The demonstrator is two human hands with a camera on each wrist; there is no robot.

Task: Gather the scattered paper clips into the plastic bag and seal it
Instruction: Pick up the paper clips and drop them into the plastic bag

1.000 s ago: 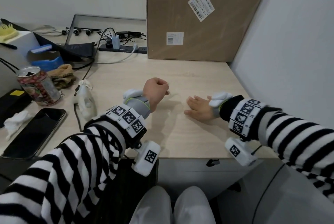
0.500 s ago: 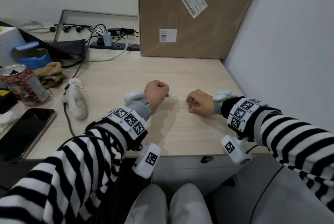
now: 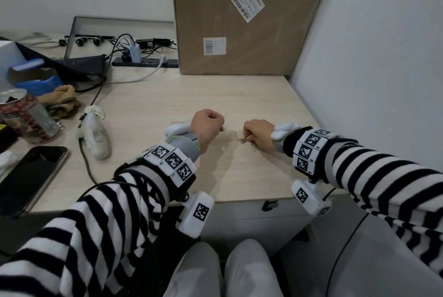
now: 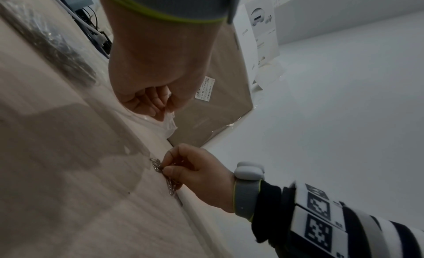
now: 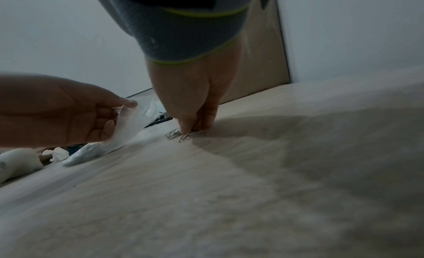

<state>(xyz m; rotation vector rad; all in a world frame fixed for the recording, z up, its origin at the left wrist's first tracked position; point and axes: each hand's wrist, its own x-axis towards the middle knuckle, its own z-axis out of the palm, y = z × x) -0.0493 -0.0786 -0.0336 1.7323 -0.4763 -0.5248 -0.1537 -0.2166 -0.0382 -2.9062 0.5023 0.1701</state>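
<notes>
A clear plastic bag (image 5: 128,127) lies on the light wooden desk (image 3: 239,95); my left hand (image 3: 207,126) pinches its top edge between thumb and curled fingers, lifting that edge. The bag (image 4: 168,124) shows below the left fingers in the left wrist view. Just to the right, a small bunch of silver paper clips (image 3: 247,142) rests on the desk under my right hand (image 3: 257,135), whose curled fingertips pinch the clips (image 4: 160,166) while some stick out (image 5: 177,135). The two hands are a short gap apart.
A big cardboard box (image 3: 239,21) stands at the back against the white wall (image 3: 371,69) on the right. To the left lie a white mouse-like object (image 3: 96,136), a can (image 3: 24,117), a phone (image 3: 26,177), cables and a power strip (image 3: 143,62). The desk's front edge is near my wrists.
My right hand went from lying flat on the desk to curling its fingers around the bunched paper clips. The left hand kept its hold on the bag. The head view shifted slightly.
</notes>
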